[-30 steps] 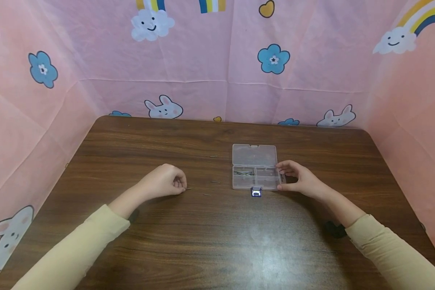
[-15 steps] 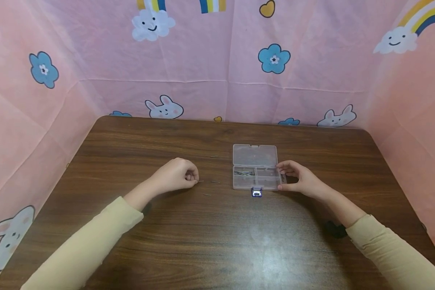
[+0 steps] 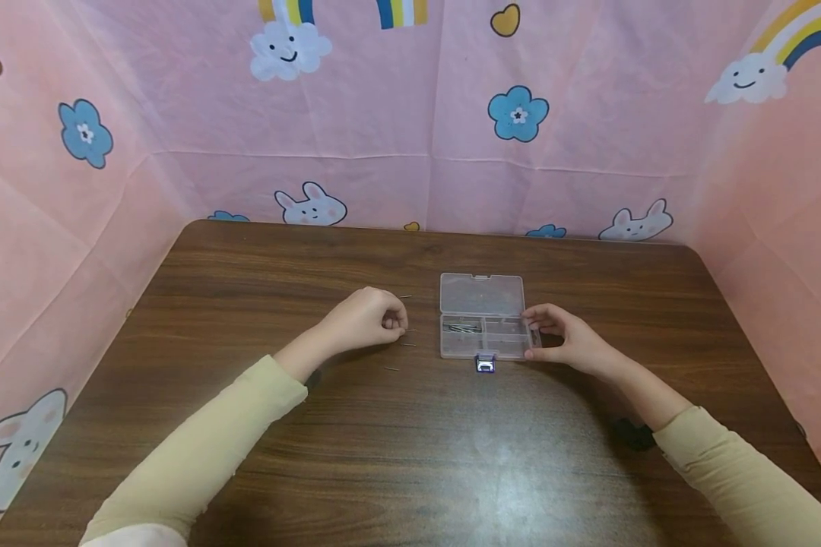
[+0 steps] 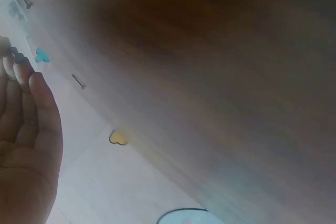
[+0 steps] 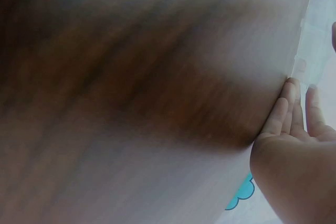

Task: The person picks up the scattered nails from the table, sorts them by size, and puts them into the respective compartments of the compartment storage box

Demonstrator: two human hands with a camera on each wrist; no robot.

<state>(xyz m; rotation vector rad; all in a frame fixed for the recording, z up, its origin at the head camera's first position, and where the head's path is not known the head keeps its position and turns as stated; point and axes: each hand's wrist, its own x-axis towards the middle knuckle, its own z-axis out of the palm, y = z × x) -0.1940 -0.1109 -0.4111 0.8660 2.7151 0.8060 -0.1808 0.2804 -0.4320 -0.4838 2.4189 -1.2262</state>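
Observation:
My left hand (image 3: 364, 319) pinches a small thin metal nail (image 3: 411, 330) between thumb and fingertips, just above the table and left of the box. In the left wrist view, the dark end of that nail shows at the fingertips. A clear plastic compartment box (image 3: 507, 346) lies with its lid (image 3: 482, 293) folded back flat. Several nails (image 3: 462, 328) fill its back left compartment. My right hand (image 3: 569, 340) grips the box's right end, thumb at the front corner and fingers at the back. Loose nails lie near my left hand: one below it (image 3: 408, 345), one closer to me (image 3: 392, 369), one behind (image 3: 406, 296).
A blue-edged latch (image 3: 485, 364) hangs off the box's front side. The brown wooden table (image 3: 383, 456) carries everything. Pink printed cloth (image 3: 383, 129) stands close along its back and side edges.
My left hand has moved right and away from me, carrying the pinched nail closer to the box. My right hand and the box have stayed put.

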